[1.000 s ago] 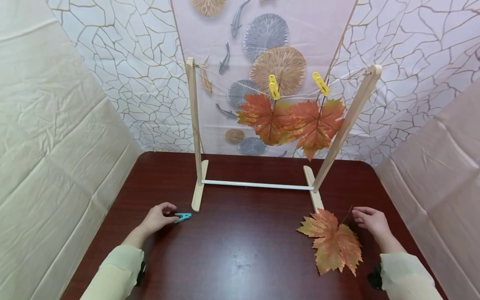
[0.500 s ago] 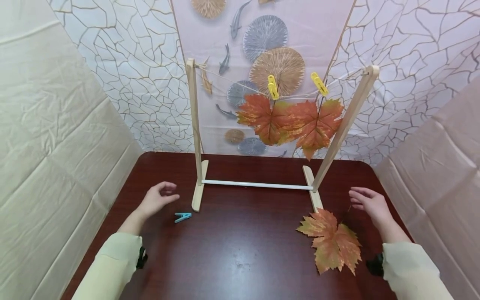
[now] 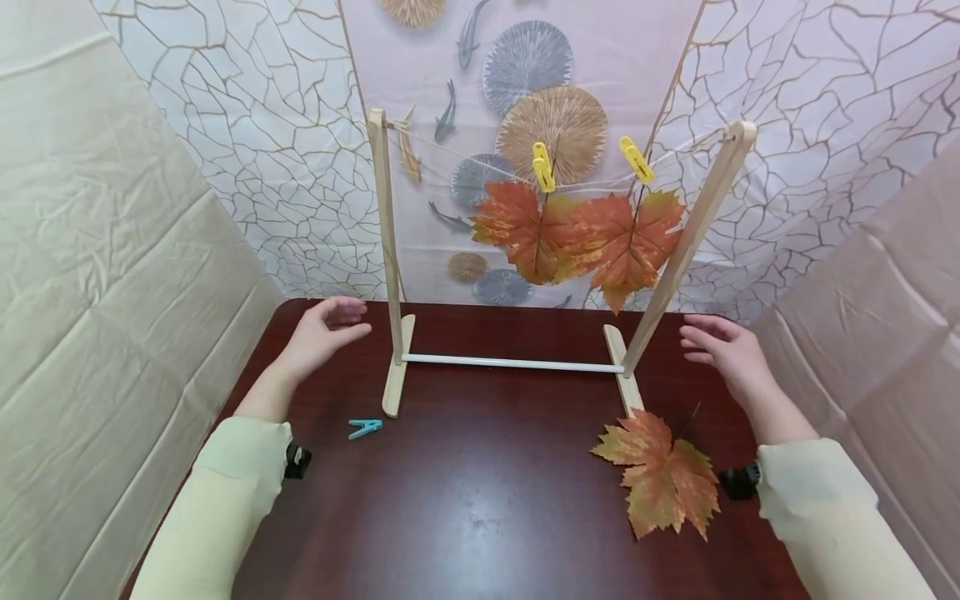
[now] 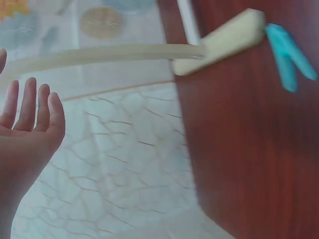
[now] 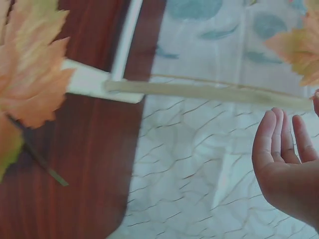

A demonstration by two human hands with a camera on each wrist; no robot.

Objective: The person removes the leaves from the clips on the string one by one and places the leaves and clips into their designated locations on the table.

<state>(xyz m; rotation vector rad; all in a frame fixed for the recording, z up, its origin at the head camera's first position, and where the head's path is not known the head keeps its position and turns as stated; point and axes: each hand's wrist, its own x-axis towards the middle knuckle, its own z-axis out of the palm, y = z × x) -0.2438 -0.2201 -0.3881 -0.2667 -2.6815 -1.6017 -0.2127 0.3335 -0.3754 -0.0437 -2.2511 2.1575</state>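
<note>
My left hand is raised beside the left post of a wooden rack, fingers relaxed and holding nothing. Below it a light-blue clothespin lies on the table, also seen in the left wrist view as a blue clothespin. On the other side my right hand is up beside the right post, its fingers loosely bent around nothing. An orange-green maple leaf lies on the table below that hand, its stem pointing up and right. Two more maple leaves hang from the rack's string under yellow clothespins.
A white rod joins the rack's two wooden feet low over the dark red table. Pale fabric walls close in the left and right sides, and a patterned cloth hangs behind.
Both hands have risen away from the table toward the rack's posts. The left has left the blue clothespin and the right has left the leaf's stem; both things stay in place.
</note>
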